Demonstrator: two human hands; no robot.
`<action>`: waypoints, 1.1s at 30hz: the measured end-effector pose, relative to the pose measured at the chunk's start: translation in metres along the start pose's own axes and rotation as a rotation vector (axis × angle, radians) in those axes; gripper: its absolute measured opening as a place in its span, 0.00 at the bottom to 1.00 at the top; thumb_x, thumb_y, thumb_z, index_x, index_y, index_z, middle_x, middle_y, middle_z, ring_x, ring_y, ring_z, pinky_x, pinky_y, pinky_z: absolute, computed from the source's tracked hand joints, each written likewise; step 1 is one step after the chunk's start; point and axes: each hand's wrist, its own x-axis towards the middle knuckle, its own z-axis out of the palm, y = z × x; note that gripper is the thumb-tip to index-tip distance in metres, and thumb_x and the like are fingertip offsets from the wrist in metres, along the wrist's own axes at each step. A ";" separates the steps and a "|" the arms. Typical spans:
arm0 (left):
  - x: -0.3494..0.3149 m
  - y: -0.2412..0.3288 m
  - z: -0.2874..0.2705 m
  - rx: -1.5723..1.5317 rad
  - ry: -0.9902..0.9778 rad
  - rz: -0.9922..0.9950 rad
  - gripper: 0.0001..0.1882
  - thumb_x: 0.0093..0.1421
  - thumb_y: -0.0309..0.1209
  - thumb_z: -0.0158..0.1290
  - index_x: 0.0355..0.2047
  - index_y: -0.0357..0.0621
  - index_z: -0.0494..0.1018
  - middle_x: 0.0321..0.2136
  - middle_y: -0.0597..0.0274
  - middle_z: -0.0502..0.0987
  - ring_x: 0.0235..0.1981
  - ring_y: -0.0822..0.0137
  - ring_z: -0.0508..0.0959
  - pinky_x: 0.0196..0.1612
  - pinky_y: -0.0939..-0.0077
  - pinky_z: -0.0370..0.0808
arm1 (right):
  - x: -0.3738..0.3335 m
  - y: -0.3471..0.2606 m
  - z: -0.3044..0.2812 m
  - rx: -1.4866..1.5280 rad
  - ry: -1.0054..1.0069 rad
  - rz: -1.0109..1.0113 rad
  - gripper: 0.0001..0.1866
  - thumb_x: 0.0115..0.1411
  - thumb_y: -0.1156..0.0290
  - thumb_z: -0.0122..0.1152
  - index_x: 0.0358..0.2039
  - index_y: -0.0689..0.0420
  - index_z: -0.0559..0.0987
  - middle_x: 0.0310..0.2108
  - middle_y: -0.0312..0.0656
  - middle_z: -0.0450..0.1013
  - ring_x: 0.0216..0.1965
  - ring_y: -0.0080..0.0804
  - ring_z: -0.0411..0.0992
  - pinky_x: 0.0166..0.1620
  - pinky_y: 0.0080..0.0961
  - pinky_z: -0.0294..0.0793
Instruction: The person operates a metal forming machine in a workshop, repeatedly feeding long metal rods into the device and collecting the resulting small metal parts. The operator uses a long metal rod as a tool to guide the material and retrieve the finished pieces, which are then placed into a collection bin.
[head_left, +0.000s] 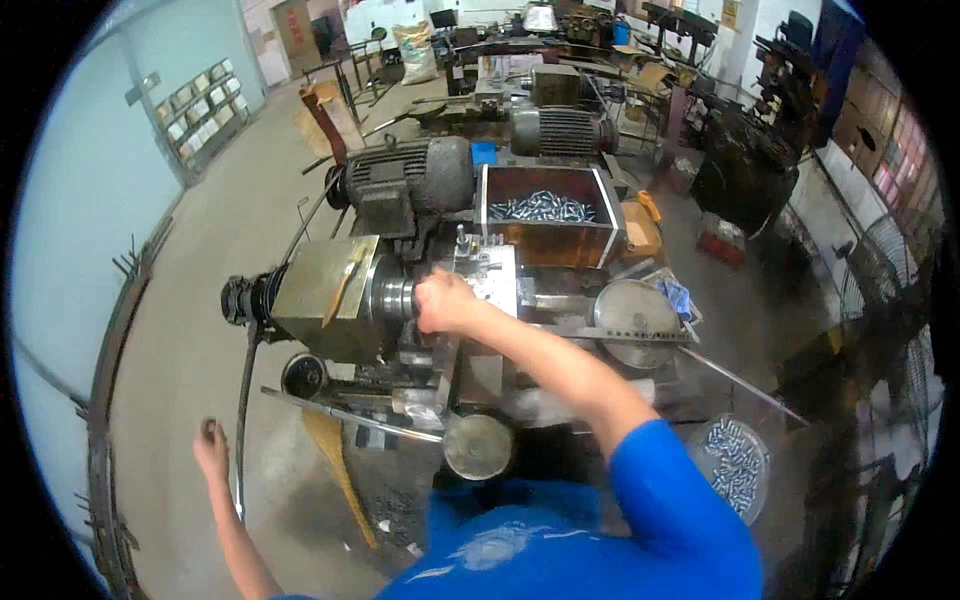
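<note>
At the bottom centre, the wearer's blue T-shirt (500,545) fills the frame's edge. The left hand (211,452) is at the lower left, well apart from the right, its fingers curled beside an upright metal lever (245,400). A dark patch shows at its fingertips, too small to tell whether it is something held.

At the lower right stands a round bucket (762,485) containing short, shiny metal pins (733,462). At the lower centre is a round metal disc (478,447), with a long metal bar (370,420) slanting to it from the left. A yellowish wooden handle (345,477) leans left of that, its lower end near the floor.

Near the middle of the frame, the right hand (445,302) is bunched at the front of the lathe's bright spindle (392,298); its fingers hide what they close on, so I cannot tell whether they clamp a piece. Left of the spindle, a brush (345,287) lies across the boxy headstock (318,292). Right of centre, a large round plate (638,300) lies behind a perforated strip (625,334).

Beyond, at upper centre, a finned electric motor (425,172) sits left of a rectangular metal bin (560,245) holding more pins. Behind these are a second motor (560,132), a bulging sack (415,55) and, at the upper left, a wall rack (200,108).
</note>
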 end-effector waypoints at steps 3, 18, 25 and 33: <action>-0.041 -0.081 0.019 0.494 0.155 -0.092 0.22 0.51 0.43 0.53 0.36 0.36 0.70 0.23 0.50 0.74 0.26 0.55 0.75 0.31 0.65 0.71 | -0.004 -0.017 -0.015 0.126 -0.122 0.025 0.13 0.33 0.66 0.58 0.22 0.59 0.78 0.28 0.49 0.74 0.34 0.43 0.72 0.39 0.30 0.72; -0.071 0.012 0.042 -0.171 -0.376 -0.133 0.13 0.45 0.28 0.53 0.30 0.29 0.69 0.14 0.57 0.70 0.14 0.66 0.73 0.18 0.75 0.71 | -0.045 0.026 -0.056 0.213 0.054 0.304 0.14 0.36 0.63 0.54 0.20 0.61 0.77 0.26 0.53 0.73 0.32 0.45 0.73 0.37 0.33 0.72; -0.046 -0.021 0.070 -0.513 -0.483 -0.152 0.12 0.46 0.25 0.50 0.31 0.30 0.69 0.16 0.55 0.71 0.16 0.63 0.74 0.21 0.72 0.73 | -0.058 0.136 -0.071 0.133 0.243 0.519 0.22 0.37 0.68 0.55 0.37 0.59 0.75 0.42 0.56 0.68 0.44 0.48 0.67 0.47 0.32 0.67; -0.056 0.028 0.028 -0.110 -0.475 -0.118 0.14 0.55 0.34 0.49 0.26 0.31 0.72 0.16 0.55 0.72 0.18 0.64 0.70 0.35 0.67 0.73 | -0.190 0.112 -0.026 0.406 0.591 0.231 0.25 0.35 0.72 0.56 0.40 0.58 0.74 0.52 0.50 0.61 0.49 0.45 0.64 0.48 0.33 0.67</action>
